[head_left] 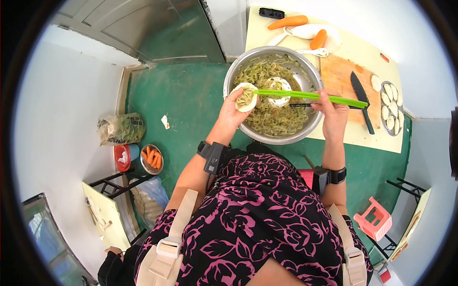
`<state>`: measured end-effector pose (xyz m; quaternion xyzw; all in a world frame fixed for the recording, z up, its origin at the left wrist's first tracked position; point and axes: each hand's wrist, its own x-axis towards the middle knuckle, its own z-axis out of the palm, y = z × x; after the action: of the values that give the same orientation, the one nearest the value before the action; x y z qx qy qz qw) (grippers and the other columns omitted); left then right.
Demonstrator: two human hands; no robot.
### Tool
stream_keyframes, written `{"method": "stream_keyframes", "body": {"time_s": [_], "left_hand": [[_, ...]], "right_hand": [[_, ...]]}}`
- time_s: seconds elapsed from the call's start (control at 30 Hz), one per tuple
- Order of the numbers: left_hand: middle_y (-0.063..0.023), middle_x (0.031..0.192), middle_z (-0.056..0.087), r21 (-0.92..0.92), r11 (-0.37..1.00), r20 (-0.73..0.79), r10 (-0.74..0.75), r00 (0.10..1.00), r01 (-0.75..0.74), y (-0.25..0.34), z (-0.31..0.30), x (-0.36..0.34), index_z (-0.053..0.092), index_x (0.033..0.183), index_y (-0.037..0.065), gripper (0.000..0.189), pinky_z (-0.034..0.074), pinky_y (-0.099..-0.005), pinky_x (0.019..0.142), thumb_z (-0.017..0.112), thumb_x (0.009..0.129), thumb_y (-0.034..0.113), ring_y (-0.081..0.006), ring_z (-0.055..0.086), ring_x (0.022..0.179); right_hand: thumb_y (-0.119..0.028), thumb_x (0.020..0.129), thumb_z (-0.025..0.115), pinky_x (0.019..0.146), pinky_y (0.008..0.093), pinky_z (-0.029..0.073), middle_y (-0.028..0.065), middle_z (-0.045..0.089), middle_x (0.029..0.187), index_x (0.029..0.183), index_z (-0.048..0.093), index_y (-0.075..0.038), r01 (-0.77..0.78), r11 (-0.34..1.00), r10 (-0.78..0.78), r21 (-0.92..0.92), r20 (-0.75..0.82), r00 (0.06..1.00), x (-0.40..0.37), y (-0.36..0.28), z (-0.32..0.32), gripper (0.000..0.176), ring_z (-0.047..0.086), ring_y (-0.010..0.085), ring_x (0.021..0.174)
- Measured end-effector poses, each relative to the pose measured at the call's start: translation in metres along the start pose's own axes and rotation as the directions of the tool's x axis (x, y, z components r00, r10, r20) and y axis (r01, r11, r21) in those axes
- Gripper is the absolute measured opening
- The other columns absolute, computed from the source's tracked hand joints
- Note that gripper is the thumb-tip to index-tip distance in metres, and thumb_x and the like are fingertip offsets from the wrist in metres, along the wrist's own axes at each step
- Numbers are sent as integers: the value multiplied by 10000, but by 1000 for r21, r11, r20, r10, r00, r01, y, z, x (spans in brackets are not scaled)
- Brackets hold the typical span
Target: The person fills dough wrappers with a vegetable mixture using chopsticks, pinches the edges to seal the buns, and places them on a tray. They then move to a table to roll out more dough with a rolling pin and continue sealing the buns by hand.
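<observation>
In my left hand [230,113] lies a round pale dough wrapper [244,107], with a little shredded green filling [246,97] on it. My right hand [334,117] is closed on bright green chopsticks [305,95], whose tips touch the filling on the wrapper. Below both hands stands a large steel bowl [231,66] of shredded vegetable filling [269,69]. A white round thing [278,102], partly covered by the chopsticks, sits within the bowl. A dark handle [299,105] sticks out of the filling near my right fingers.
Right of the bowl, a black knife [358,88] rests on a wooden cutting board [336,76]. Beyond is an oval tray of dumplings [392,107]. Carrots [288,22] and a peeler [280,36] lie behind. At lower left are a carrot bowl [151,157] and another person's hand [114,251].
</observation>
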<state>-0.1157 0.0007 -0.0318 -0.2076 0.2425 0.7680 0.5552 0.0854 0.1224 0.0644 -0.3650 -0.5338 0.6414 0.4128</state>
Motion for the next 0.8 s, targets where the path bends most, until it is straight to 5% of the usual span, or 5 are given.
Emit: {"method": "stream_keyframes", "body": {"time_s": [0.23, 0.47, 0.6, 0.8], "left_hand": [[-166, 1062, 521, 7, 998, -23, 61, 998, -61, 22, -6, -14, 470, 1051, 6, 281, 458, -445, 813, 528, 782, 60, -304, 524, 961], [-167, 1060, 522, -3, 999, -34, 54, 998, -54, 26, -13, -19, 466, 1056, 15, 270, 455, -455, 816, 509, 797, 77, -308, 524, 961], [-165, 1060, 523, -40, 999, -35, 28, 999, -29, 26, -14, -22, 470, 1052, 16, 267, 453, -457, 820, 510, 796, 77, -308, 527, 956], [-164, 1064, 520, -33, 998, -18, 47, 999, -48, 27, -15, -22, 478, 1044, 15, 262, 445, -458, 832, 517, 793, 81, -309, 509, 982]], "right_hand": [[-102, 789, 585, 525, 205, 506, 54, 590, 813, 935, 614, -35, -80, 981, 92, -179, 63, 994, 22, 31, 7, 163, 564, 108, 721], [-91, 787, 591, 515, 204, 446, 37, 564, 741, 894, 612, -4, 229, 956, -186, -186, 223, 957, 36, 93, 22, 139, 557, 100, 677], [-86, 774, 612, 549, 204, 458, 49, 580, 742, 870, 608, 6, 31, 987, -35, -156, -19, 999, 37, 97, 20, 133, 560, 96, 670], [-93, 778, 607, 580, 230, 523, 60, 588, 775, 888, 603, 1, -38, 999, 37, -8, -73, 997, 37, 87, 13, 145, 567, 109, 679]]}}
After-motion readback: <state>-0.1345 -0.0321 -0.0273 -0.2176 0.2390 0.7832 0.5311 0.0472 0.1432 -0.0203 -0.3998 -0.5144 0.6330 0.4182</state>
